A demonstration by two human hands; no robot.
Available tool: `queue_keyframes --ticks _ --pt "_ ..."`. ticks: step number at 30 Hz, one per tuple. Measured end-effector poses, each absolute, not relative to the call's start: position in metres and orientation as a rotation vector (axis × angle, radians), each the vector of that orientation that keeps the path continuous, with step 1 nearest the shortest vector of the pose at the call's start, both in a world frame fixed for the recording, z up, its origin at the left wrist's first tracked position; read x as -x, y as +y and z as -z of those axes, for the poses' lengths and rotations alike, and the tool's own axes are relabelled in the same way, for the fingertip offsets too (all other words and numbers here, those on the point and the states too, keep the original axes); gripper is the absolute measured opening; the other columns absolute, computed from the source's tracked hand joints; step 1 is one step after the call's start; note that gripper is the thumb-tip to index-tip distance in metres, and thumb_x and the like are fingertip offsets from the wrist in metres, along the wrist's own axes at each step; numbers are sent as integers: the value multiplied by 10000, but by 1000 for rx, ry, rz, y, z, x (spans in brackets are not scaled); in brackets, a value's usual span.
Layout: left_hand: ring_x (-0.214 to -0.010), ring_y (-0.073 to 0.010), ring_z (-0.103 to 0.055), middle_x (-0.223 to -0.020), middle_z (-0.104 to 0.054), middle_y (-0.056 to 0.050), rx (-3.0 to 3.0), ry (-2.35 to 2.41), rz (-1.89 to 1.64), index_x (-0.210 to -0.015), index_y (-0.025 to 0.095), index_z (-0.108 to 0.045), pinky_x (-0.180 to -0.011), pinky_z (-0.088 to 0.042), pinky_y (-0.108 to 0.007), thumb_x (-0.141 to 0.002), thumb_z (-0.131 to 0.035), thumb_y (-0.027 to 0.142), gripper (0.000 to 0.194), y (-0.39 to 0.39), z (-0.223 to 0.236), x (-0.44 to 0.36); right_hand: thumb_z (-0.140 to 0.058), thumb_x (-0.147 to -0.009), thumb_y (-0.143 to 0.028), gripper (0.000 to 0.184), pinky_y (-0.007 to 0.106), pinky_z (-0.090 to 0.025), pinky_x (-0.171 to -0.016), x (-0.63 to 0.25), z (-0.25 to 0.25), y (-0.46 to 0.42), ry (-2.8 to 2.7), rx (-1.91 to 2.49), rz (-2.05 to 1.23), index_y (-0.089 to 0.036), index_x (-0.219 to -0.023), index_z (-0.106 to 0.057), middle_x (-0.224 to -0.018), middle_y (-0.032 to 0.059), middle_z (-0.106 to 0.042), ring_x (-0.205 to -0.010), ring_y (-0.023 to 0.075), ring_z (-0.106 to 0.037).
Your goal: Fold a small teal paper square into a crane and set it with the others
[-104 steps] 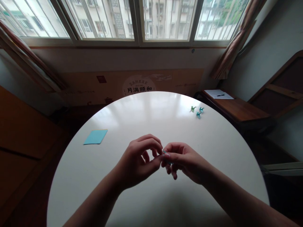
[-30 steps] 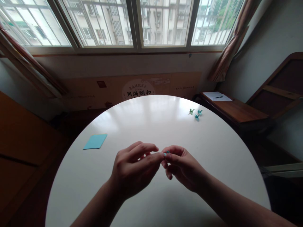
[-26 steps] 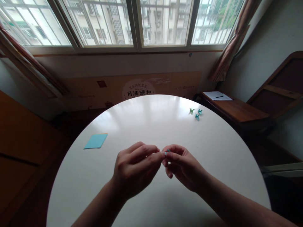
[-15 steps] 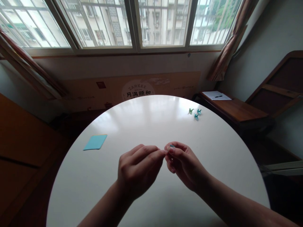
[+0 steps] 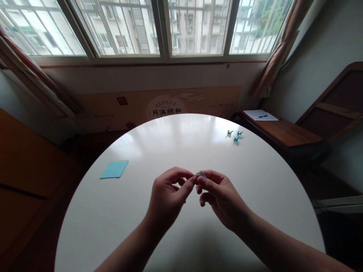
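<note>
A small folded piece of blue paper shows between my fingertips above the middle of the table; most of it is hidden by the fingers. My right hand pinches it between thumb and forefinger. From the other side, my left hand has its thumb and forefinger closed on the paper's left end. Over to the left lies a stack of square light-blue paper. Toward the far right edge stand three little folded paper cranes: a green crane, a teal crane and another teal crane.
The round white table reaches from my arms toward the window wall. Beyond its right edge is a wooden bench with a white sheet and a pen on it. A curtain hangs behind.
My left hand has turned, so its thumb now shows and its fingers have opened out behind the pinch. More of the blue paper is visible at the fingertips.
</note>
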State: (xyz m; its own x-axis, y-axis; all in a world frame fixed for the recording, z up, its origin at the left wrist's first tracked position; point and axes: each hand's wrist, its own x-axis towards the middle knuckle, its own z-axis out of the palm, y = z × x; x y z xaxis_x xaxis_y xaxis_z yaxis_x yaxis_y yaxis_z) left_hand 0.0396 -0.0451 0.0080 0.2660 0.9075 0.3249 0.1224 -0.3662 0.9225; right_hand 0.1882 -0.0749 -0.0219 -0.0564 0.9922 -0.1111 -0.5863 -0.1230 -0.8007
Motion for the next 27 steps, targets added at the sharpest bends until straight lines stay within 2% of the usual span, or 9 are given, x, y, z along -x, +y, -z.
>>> queue_keyframes --ticks 5,8,14,18,23,27 --pt "-498 -107 -546 -619 -639 -14 -1559 966 -1134 -761 146 -709 -364 -469 -177 -801 -731 270 132 -42 -7 -37 -874 -708 -316 291 186 -470 -467 -188 23 -75 -716 815 -1551 -199 -938 -740 -845 31 -672 -727 144 -583" --pt "-475 -96 -524 -566 -605 5 -1467 966 -1121 -778 150 -710 -377 -457 -170 -810 -734 297 153 -38 -4 -34 -859 -731 -331 256 182 -486 -472 -188 22 -75 -725 816 -1552 -195 -898 -720 -841 25 -659 -748 146 -593" --pt "-576 -132 -571 -624 -635 -23 -1382 870 -1025 -857 150 -728 -407 -466 -181 -790 -762 342 205 -35 -3 -33 -852 -744 -344 243 177 -487 -480 -189 24 -75 -739 871 -1496 -185 -835 -691 -803 13 -634 -738 138 -584" --pt "-569 -122 -566 -647 -651 -30 -1332 833 -1008 -801 143 -731 -406 -442 -173 -781 -782 318 184 -34 -5 -33 -873 -719 -332 265 174 -498 -485 -188 23 -75 -781 862 -1494 -184 -831 -684 -792 11 -627 -743 140 -588" --pt "-584 -117 -590 -697 -649 -27 -1339 757 -1011 -749 138 -743 -427 -441 -173 -777 -794 286 159 -28 -8 -28 -720 -840 -510 353 181 -499 -435 -189 23 -74 -726 689 -1734 -162 -892 -683 -858 48 -636 -737 155 -605" --pt "-572 -107 -577 -722 -659 -35 -1358 738 -1009 -715 137 -761 -437 -452 -178 -753 -817 274 152 -24 -8 -26 -725 -859 -388 243 169 -494 -417 -192 24 -73 -673 593 -1890 -160 -898 -650 -810 33 -625 -688 137 -599"
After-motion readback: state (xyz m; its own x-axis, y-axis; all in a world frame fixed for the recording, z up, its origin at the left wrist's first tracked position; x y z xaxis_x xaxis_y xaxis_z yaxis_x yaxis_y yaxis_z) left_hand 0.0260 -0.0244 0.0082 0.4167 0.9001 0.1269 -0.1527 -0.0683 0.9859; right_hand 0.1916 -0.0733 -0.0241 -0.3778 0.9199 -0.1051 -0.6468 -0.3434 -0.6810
